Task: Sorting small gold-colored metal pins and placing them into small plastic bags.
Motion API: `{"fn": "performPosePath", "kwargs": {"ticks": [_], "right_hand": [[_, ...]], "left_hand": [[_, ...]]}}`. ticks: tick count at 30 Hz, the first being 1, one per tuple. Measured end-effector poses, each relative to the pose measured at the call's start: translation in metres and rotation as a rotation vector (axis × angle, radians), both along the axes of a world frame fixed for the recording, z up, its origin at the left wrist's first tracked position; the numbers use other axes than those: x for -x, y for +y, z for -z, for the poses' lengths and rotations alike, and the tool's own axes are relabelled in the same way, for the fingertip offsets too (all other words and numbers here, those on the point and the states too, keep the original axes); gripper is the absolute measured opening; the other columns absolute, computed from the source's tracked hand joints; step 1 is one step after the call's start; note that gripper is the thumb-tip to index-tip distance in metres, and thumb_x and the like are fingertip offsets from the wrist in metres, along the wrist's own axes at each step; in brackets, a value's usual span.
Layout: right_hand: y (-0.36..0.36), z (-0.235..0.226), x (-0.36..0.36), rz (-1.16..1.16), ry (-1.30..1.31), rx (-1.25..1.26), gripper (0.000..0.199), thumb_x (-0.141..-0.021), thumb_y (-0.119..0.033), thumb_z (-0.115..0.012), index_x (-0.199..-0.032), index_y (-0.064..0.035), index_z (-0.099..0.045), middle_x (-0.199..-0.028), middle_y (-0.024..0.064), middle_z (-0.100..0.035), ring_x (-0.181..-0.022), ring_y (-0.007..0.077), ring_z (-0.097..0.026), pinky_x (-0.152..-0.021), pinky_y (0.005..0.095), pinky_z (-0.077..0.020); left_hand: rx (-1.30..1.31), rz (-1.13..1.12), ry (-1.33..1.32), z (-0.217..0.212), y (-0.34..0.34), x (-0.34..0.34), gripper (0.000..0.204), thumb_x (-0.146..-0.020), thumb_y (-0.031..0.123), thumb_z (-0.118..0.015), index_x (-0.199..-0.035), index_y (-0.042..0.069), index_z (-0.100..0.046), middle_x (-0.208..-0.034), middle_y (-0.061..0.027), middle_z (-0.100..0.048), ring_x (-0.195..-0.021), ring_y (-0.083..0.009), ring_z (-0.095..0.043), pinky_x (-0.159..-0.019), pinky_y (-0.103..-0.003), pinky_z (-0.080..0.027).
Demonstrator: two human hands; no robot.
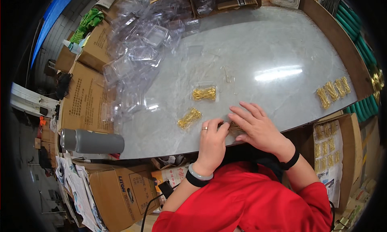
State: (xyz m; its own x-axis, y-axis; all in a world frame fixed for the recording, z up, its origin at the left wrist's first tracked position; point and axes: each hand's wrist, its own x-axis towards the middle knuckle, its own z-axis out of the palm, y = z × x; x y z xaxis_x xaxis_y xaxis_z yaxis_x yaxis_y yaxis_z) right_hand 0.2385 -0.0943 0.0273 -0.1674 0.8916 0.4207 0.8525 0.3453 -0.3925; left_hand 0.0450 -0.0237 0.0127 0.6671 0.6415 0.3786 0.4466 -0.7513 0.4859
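Near the table's front edge, my left hand [213, 145] has its fingers curled against a small bundle of gold wire hooks [235, 127], mostly covered by both hands. My right hand [260, 129] lies over the bundle's other side, fingers stretched out and the thumb close to it. Just left of my hands is a loose gold bundle [189, 118] on the tabletop. Beyond it, another gold bundle [204, 93] sits in a clear plastic box [217, 96]. A few single wire hooks [227, 75] lie farther back.
Clear plastic boxes [141, 54] are heaped at the far left, beside cardboard cartons [86, 99]. A grey bottle [98, 142] lies at the left edge. Several gold bundles [331, 91] are lined up at right. An open carton [350, 147] below holds more bundles.
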Motion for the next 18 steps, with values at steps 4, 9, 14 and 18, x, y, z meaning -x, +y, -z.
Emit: {"fn": "performPosePath", "kwargs": {"ticks": [4, 9, 14, 18], "right_hand": [[0.004, 0.009, 0.000, -0.006, -0.048, 0.022, 0.061, -0.084, -0.022, -0.077, -0.139, -0.0078, -0.052, -0.132, 0.0116, -0.057, -0.128, 0.0324, -0.052, -0.109, 0.0444, -0.0427], [0.002, 0.011, -0.002, -0.010, 0.049, 0.084, 0.055, -0.083, -0.020, -0.077, -0.132, -0.0066, -0.056, -0.125, 0.0118, -0.058, -0.121, 0.0325, -0.054, -0.105, 0.0448, -0.0441], [0.003, -0.003, -0.009, -0.052, 0.070, 0.042, 0.049, -0.081, -0.017, -0.078, -0.126, -0.0066, -0.060, -0.121, 0.0108, -0.060, -0.116, 0.0316, -0.056, -0.099, 0.0428, -0.0469], [0.003, 0.007, -0.010, -0.084, 0.056, 0.056, 0.049, -0.078, -0.014, -0.080, -0.123, -0.0066, -0.062, -0.121, 0.0092, -0.061, -0.116, 0.0319, -0.056, -0.099, 0.0426, -0.0467]], "left_hand": [[0.138, 0.013, -0.115, -0.005, 0.002, -0.004, 0.035, -0.088, -0.004, -0.067, -0.123, 0.001, -0.065, -0.118, -0.0169, -0.061, -0.106, -0.0340, -0.060, -0.091, -0.041, -0.051], [0.673, 0.042, -0.489, 0.004, -0.004, 0.002, 0.038, -0.091, -0.009, -0.061, -0.128, -0.001, -0.063, -0.128, -0.0162, -0.059, -0.104, -0.0246, -0.066, -0.089, -0.033, -0.055], [0.367, -0.080, -0.304, -0.007, -0.010, 0.014, 0.038, -0.092, -0.008, -0.062, -0.129, 0.000, -0.062, -0.132, -0.0166, -0.058, -0.103, -0.0231, -0.067, -0.091, -0.034, -0.055], [0.163, -0.096, -0.174, 0.004, -0.011, 0.010, 0.038, -0.091, -0.007, -0.062, -0.129, -0.001, -0.062, -0.126, -0.0165, -0.061, -0.101, -0.0243, -0.067, -0.090, -0.033, -0.055]]}}
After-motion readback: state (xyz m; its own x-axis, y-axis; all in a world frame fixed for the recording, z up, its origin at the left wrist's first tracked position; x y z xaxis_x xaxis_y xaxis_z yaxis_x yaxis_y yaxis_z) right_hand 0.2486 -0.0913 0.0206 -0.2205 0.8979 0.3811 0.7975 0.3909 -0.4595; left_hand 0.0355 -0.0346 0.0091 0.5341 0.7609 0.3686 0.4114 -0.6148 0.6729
